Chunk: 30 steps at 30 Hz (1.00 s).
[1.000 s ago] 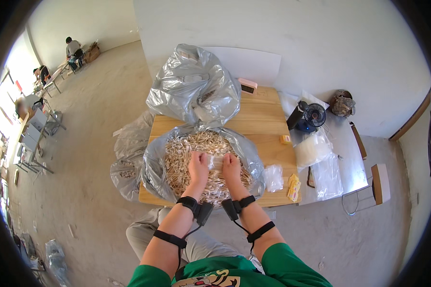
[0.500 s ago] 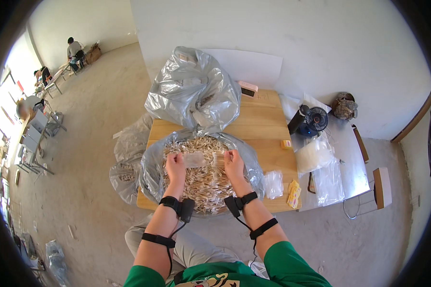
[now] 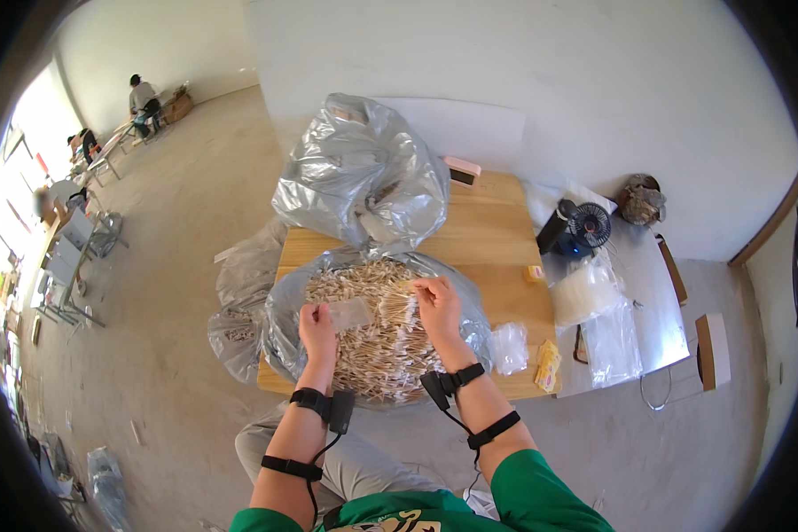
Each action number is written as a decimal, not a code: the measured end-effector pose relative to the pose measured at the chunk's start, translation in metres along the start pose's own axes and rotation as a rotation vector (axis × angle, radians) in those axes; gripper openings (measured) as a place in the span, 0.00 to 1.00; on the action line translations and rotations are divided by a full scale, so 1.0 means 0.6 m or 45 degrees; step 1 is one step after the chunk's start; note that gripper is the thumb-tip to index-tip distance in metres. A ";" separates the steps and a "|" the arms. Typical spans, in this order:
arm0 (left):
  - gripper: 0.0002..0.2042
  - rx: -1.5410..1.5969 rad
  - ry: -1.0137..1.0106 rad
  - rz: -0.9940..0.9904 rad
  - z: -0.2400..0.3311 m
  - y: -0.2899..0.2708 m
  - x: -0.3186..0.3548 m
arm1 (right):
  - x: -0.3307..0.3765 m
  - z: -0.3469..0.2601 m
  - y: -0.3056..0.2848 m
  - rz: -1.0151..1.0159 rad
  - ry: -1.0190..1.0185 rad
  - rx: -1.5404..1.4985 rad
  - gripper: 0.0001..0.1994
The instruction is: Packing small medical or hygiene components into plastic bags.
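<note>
Hands apart now; left hand (image 3: pixel 317 328) pinching a clear bag (image 3: pixel 352 313) over the cotton swabs (image 3: pixel 381 359), long axis pointing rightward; right hand (image 3: pixel 439 306) curled, grip impossible to tell.

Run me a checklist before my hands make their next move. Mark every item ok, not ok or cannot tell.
1. Left grip has the small clear plastic bag: ok, fingers closed on its left end.
2. Right grip holds cotton swabs: cannot tell; the fingertips are over the pile, too small to read.
3. Small clear plastic bag's mouth is open: cannot tell at this size.
4. Large grey plastic bag lies open with swabs exposed: ok.
5. Spare clear plastic bags are at hand: ok, on the wooden table, right of the large grey plastic bag.
</note>
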<state>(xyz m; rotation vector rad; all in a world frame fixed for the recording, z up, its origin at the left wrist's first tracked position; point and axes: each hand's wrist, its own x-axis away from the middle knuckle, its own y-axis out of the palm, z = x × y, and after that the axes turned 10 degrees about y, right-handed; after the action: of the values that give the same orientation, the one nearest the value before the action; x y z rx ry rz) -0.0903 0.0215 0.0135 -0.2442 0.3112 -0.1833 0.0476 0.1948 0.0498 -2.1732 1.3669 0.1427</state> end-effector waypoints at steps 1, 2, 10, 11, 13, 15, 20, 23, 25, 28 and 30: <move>0.09 -0.047 0.124 0.059 -0.032 -0.009 -0.008 | 0.008 -0.015 -0.017 -0.047 0.112 -0.122 0.04; 0.09 -0.078 0.241 0.080 -0.028 -0.004 -0.004 | 0.020 -0.009 -0.041 -0.068 0.247 -0.222 0.05; 0.08 0.463 -0.224 -0.201 0.024 0.002 0.042 | 0.163 0.187 -0.291 0.460 0.901 -0.632 0.06; 0.08 0.452 -0.245 -0.257 0.031 0.016 0.051 | 0.183 0.231 -0.330 0.594 1.031 -0.529 0.06; 0.08 0.477 -0.215 -0.387 0.038 0.039 0.068 | 0.219 0.287 -0.389 0.655 1.052 -0.338 0.06; 0.07 0.456 -0.230 -0.405 0.037 0.043 0.083 | 0.227 0.320 -0.386 0.662 1.059 -0.153 0.05; 0.06 0.393 -0.179 -0.575 0.078 0.078 0.142 | 0.241 0.343 -0.382 0.517 0.844 0.549 0.05; 0.05 0.431 -0.225 -0.689 0.088 0.085 0.159 | 0.236 0.300 -0.364 0.346 0.963 0.887 0.04; 0.05 0.384 -0.220 -0.743 0.107 0.100 0.177 | 0.234 0.284 -0.371 0.354 0.914 0.901 0.04; 0.04 0.276 0.025 -0.829 0.126 0.132 0.209 | 0.227 0.232 -0.369 0.387 0.774 0.883 0.05; 0.04 0.341 0.189 -0.956 0.145 0.149 0.233 | 0.222 0.207 -0.354 0.338 0.606 0.563 0.07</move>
<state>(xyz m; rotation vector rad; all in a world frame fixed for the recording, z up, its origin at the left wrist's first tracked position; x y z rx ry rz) 0.0810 0.0950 0.0310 -0.0710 0.3267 -0.9817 0.3179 0.2201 -0.0184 -1.7052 1.7444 -0.5614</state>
